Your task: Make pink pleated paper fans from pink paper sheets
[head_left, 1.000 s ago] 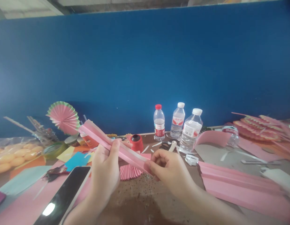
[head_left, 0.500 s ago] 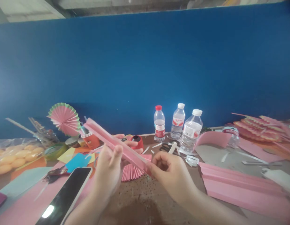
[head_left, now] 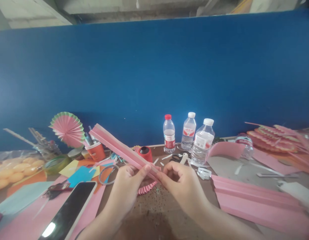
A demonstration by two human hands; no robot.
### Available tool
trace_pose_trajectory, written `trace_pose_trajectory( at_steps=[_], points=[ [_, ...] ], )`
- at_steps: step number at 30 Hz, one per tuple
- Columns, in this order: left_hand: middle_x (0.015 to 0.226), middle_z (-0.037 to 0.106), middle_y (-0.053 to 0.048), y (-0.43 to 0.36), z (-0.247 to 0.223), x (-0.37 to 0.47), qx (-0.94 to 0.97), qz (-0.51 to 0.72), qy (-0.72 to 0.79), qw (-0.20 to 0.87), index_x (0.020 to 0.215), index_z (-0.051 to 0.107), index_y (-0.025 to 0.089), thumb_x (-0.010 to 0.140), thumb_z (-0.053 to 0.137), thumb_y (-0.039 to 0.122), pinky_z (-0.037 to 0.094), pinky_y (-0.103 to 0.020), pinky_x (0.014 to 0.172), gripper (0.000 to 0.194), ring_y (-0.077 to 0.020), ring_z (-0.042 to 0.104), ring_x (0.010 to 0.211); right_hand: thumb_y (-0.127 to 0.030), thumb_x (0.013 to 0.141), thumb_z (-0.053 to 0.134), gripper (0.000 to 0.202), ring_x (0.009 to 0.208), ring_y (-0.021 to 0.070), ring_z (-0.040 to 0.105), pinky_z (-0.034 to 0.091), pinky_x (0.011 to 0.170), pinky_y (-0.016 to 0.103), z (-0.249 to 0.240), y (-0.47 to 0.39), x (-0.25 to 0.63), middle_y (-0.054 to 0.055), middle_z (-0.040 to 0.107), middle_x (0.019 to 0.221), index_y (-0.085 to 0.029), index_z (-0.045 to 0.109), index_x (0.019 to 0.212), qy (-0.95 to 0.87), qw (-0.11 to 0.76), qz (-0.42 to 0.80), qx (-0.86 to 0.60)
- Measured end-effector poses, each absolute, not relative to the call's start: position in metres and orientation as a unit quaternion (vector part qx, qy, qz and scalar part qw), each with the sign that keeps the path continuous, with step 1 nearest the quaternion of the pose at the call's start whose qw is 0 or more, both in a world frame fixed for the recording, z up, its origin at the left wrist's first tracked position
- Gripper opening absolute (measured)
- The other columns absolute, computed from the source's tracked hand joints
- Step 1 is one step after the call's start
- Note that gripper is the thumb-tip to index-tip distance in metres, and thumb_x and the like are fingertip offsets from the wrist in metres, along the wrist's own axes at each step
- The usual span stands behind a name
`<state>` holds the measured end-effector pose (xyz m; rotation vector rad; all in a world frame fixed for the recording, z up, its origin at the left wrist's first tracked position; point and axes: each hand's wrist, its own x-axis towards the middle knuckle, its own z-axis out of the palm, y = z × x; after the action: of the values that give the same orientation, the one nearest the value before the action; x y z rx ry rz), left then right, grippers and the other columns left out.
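A long strip of folded pink paper (head_left: 117, 144) slants from upper left to lower right above the table. My left hand (head_left: 131, 186) is closed around its lower part, thumb on top. Close beside it, my right hand (head_left: 180, 181) pinches the strip's lower right end between thumb and fingers. Beneath the hands lies a pleated pink paper piece (head_left: 147, 188), partly covered by them. Behind the strip stands a red and black object (head_left: 146, 153) whose kind I cannot make out.
Bottles (head_left: 187, 131) stand at the back near scissors (head_left: 176, 157). A phone (head_left: 72, 210) lies at left on coloured paper, by an orange cup (head_left: 96, 151) and a pink-green paper fan (head_left: 67, 128). Creased pink paper (head_left: 256, 200) lies at right, with finished-looking fans (head_left: 271, 138) behind.
My left hand has slid down along the strip toward the right hand, and its spread fingers have closed on the paper. My right hand keeps its pinch at the end.
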<state>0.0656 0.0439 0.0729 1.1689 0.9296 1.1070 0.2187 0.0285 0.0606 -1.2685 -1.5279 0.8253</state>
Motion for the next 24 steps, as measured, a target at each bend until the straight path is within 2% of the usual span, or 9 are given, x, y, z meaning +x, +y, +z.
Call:
trace_pose_trajectory(
  at_steps=[11,24],
  points=[
    [0.082,0.073,-0.011,0.038,0.0778,0.07,0.476,0.508,0.395,0.599,0.083,0.072,0.011,0.078,0.063,0.028,0.053,-0.037,0.077,0.02,-0.0248,0.067,0.081,-0.03,0.076,0.058,0.022,0.049,0.01,0.045,0.033,0.047,0.021,0.0626,0.0262,0.2189,-0.003,0.053,0.052,-0.019,0.052,0.058,-0.629,0.472,0.342,-0.515],
    [0.076,0.073,-0.01,0.0383,0.0759,0.07,0.467,0.512,0.407,0.595,0.081,0.072,0.013,0.075,0.065,0.028,0.054,-0.036,0.072,0.017,-0.0245,0.068,0.075,-0.027,0.076,0.056,0.02,0.049,0.0101,0.047,0.034,0.047,0.021,0.0651,0.0291,0.2211,-0.003,0.054,0.052,-0.019,0.05,0.058,-0.631,0.464,0.365,-0.504]
  ],
)
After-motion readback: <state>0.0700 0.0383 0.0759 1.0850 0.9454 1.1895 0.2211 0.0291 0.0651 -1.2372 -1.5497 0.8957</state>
